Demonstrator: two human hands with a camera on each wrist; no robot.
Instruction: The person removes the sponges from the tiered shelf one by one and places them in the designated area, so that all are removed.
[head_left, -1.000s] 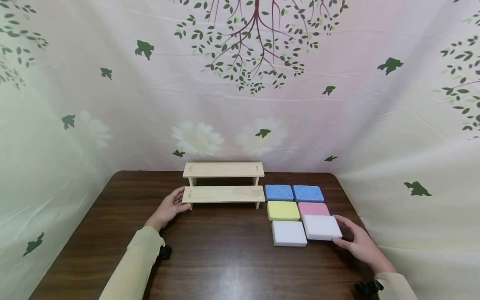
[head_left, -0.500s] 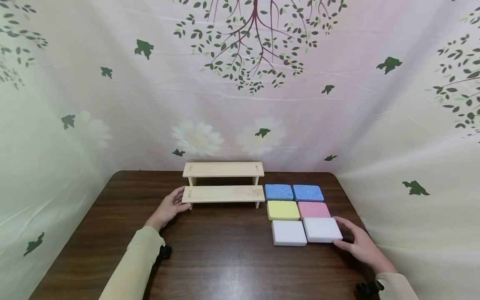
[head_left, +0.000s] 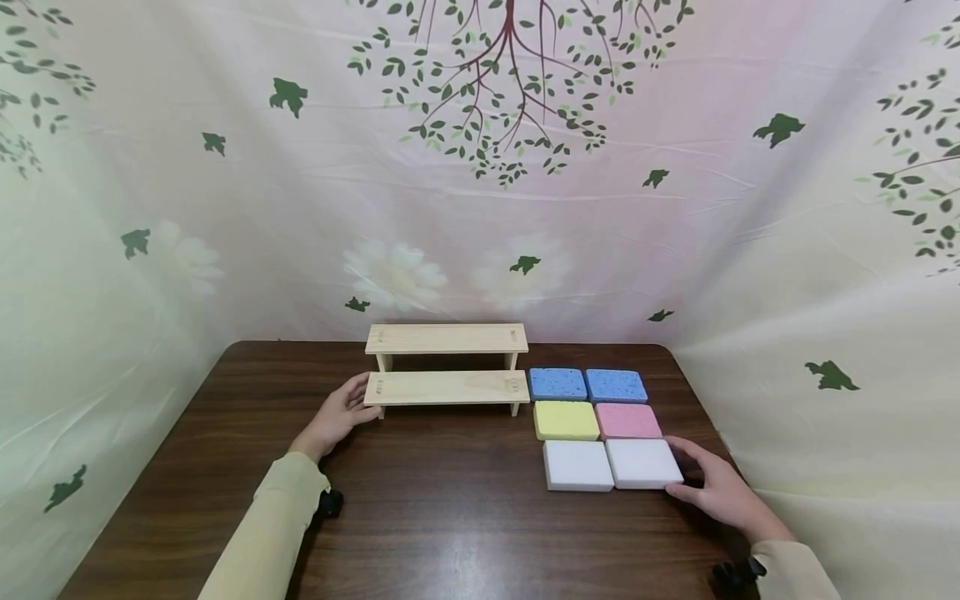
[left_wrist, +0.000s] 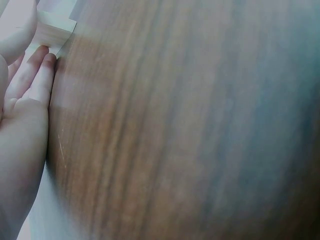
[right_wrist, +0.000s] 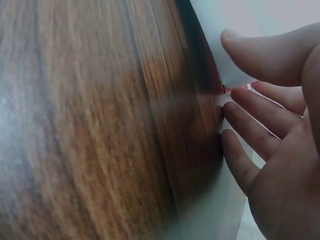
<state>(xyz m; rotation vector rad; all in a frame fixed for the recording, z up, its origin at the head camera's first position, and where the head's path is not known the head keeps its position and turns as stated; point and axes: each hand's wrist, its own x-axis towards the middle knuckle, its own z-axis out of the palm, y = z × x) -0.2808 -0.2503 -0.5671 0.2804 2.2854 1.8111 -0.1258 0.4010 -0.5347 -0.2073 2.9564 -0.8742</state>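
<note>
A pale wooden two-step stand (head_left: 447, 388) stands at the back of the table. At the left end of its lower step rests my left hand (head_left: 339, 418), with the thumb by the front leg; in the left wrist view the outer fingers (left_wrist: 42, 80) lie straight beside the wood. My right hand (head_left: 716, 486) pinches the right end of a white sponge (head_left: 643, 464), thumb at its near corner and index finger at the far one. Another white sponge (head_left: 577, 466) lies left of it. Behind this pair are a yellow sponge (head_left: 566, 421) and a pink sponge (head_left: 628, 421).
Two blue sponges (head_left: 557, 384) form the rear row, right of the stand. All the sponges lie in two columns on the dark wood-grain table (head_left: 450, 517). A printed cloth (head_left: 480, 225) hangs behind the table and along both sides.
The white sponge in my right hand has come down and slightly toward me; it no longer overlaps the pink one and lies level with its neighbour. My left hand has stayed put.
</note>
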